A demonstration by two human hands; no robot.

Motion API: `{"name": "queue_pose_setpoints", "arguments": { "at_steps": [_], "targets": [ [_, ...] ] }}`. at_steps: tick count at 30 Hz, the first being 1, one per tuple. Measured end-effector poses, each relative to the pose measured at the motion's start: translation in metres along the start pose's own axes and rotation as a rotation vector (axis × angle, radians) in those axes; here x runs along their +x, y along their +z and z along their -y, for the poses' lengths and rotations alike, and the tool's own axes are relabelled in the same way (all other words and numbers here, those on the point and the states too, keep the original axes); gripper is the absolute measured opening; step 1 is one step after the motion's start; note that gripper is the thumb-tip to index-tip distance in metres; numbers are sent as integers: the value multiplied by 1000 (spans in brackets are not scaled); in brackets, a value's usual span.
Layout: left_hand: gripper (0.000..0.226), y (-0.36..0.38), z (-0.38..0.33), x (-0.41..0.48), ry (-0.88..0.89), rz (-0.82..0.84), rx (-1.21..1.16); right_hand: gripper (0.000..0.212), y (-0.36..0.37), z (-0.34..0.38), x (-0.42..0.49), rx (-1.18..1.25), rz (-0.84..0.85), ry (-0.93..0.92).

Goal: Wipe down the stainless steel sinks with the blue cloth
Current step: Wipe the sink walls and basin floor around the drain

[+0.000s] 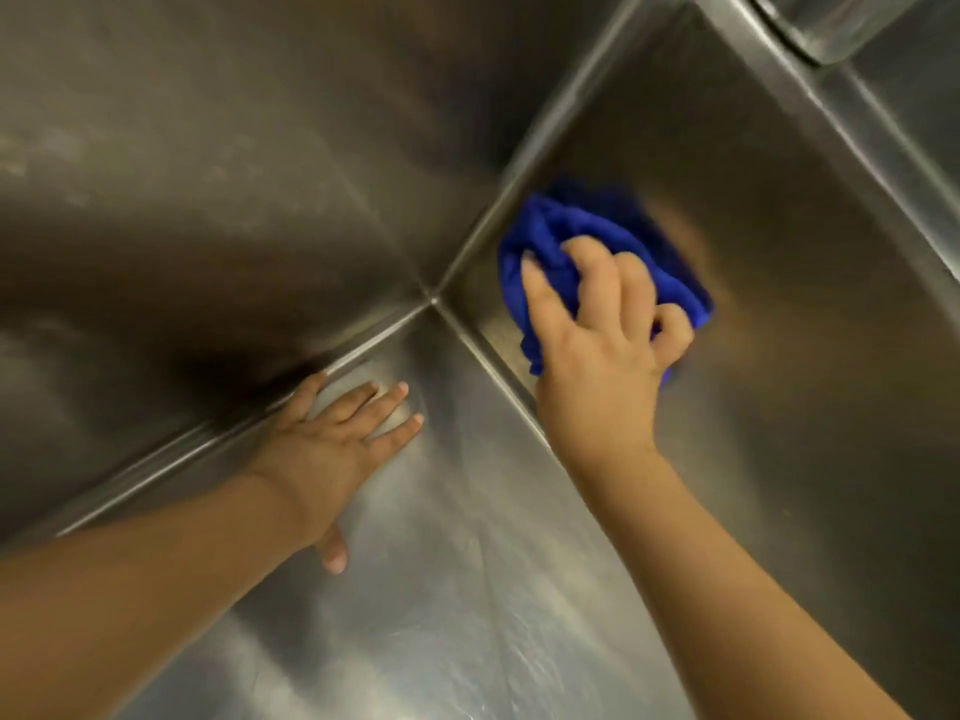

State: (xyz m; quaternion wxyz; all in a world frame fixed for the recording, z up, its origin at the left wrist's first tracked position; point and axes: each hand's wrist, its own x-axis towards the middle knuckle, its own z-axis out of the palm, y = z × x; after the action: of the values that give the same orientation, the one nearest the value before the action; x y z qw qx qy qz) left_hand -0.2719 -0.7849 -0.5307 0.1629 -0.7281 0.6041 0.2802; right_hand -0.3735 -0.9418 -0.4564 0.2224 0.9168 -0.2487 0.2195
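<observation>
**At the sink (pixel 208 148) corner, blue cloth (pixel 556 236) on steel**

Down where three seams of the steel meet, the right hand (pixel 597 356) grips the blue cloth, which is bunched into a wad. Its fingers curl round the cloth and its thumb lies over the near side. The cloth is pressed against the steel face to the right of the corner, just beside the seam, and its far edge is blurred. The left hand (pixel 322 449) lies flat on the adjoining face below the corner. Its fingers are straight and slightly spread, holding nothing, with the little-finger side along the seam toward the lower left. Both forearms are bare. Pale streaks show on the steel by the left hand, and the face above it is dark with shadow.
</observation>
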Motion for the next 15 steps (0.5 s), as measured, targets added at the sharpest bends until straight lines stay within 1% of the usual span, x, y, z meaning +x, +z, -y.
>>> {"name": "queue_pose_setpoints", "arguments": {
  "at_steps": [1, 2, 3, 4, 6, 9, 11, 13, 15],
  "targets": [
    [129, 1, -1, 0, -4, 3, -7, 59, 11, 5, -10, -9, 105, -48],
    [129, 1, -2, 1, -10, 4, -19, 64, 17, 10, -17, 1, 191, -53],
    [129, 0, -2, 2, -13, 6, -28, 68, 19, 13, -19, 18, 241, -24],
    [129, 0, -1, 2, -11, 7, -36, 71, 15, 13, -16, 41, 247, 14],
    [130, -1, 1, 1, -2, 10, -52, 72, -2, 12, 1, 81, 166, 61],
    [130, -2, 2, 0, 8, 11, -69, 68, -42, 7, 37, 149, -87, 132],
    [130, -2, 1, 0, 9, 5, -57, 70, -63, 4, 62, 154, -238, 184],
    [129, -2, 0, 0, 10, -5, -41, 70, -63, 4, 75, 104, -286, 227],
    [129, -1, 1, 0, 13, -5, -44, 67, -41, 11, 68, -18, -254, 219]
  ]
}}
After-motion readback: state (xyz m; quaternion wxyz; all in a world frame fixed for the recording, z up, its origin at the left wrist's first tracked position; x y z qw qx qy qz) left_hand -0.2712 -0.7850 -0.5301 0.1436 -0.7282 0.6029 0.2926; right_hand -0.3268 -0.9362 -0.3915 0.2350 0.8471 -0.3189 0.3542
